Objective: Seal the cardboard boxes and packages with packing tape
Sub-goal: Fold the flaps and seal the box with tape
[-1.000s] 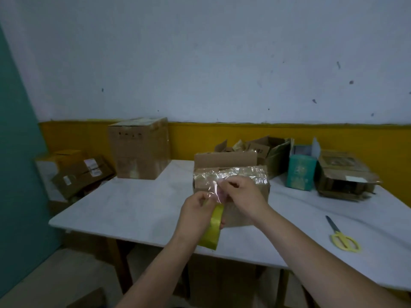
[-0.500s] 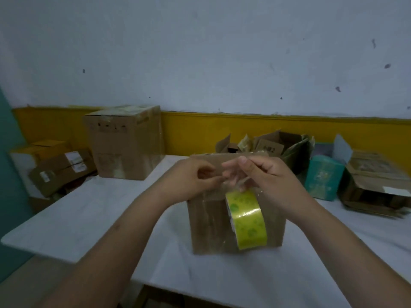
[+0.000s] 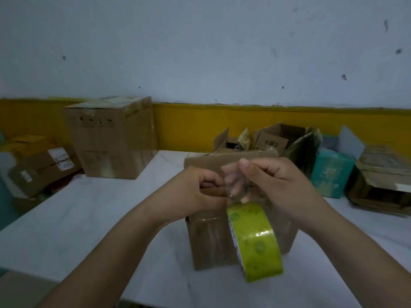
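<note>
Two hands, the left hand [image 3: 200,192] and right hand [image 3: 282,185], clamp their fingers [image 3: 249,170] on a clear tape strip [image 3: 234,181]. The roll [image 3: 255,241] hangs beneath the fingers, before the box [image 3: 209,241]. Step: freeing tape. Next, probably, pressing it onto the box top.

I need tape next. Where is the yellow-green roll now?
In the head view the tape roll is at lower centre, just below the left hand and right hand holding its clear strip, in front of the small brown box.
</note>
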Motion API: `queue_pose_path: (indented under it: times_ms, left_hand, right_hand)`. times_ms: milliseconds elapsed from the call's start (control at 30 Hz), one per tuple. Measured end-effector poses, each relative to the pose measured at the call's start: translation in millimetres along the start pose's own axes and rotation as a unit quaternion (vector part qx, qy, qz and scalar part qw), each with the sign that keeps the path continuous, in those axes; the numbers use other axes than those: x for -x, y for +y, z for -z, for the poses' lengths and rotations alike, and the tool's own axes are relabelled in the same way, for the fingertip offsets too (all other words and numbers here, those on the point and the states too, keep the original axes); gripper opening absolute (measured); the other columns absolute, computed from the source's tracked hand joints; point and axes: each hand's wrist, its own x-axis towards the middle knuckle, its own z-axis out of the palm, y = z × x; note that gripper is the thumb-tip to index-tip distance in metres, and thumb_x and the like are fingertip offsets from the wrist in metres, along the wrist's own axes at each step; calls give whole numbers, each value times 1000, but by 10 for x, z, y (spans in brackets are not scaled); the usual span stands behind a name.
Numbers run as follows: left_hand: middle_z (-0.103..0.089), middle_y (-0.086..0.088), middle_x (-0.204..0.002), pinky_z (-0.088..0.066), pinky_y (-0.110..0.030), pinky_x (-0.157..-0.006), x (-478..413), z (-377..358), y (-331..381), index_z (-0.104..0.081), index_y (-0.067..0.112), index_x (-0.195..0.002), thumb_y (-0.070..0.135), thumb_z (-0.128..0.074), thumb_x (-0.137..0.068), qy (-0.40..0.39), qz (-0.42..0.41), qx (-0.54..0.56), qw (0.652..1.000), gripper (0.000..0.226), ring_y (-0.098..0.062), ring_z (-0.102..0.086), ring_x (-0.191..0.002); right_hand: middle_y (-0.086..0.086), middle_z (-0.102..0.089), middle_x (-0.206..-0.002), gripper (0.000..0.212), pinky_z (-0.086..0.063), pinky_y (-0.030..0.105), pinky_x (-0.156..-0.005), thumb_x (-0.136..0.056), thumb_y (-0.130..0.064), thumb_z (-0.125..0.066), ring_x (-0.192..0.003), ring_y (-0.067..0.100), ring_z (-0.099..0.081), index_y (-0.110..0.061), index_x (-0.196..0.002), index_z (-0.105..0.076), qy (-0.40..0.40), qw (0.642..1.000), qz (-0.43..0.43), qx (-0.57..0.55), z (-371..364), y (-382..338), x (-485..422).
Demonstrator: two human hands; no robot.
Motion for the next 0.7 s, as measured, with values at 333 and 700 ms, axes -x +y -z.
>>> queue_pose_path:
  times_ms: [333,700]
  left_hand:
    - [-76,11,-82,-55,-21,-72,164,-187,-52,-80,22,-84,21,-83,-77,107,-51,-6,993,8,-5,-71,-79]
    - [-70,11,-119,-48,-24,-99,437,-459,-448,-77,21,-102,21,-67,-84,186,-254,-281,907,21,2,-60,-113]
  right_hand:
    - [-25,-73,-96,34,-49,10,-81,-92,-48,-49,-93,-10,-66,-32,-102,-77,14,968,26,249,-46,-107,7]
    - [-13,-74,-103,32,-52,16,-79,-101,-38,-46,-98,8,-70,-30,-104,-77,-29,984,72,158,-47,-217,652]
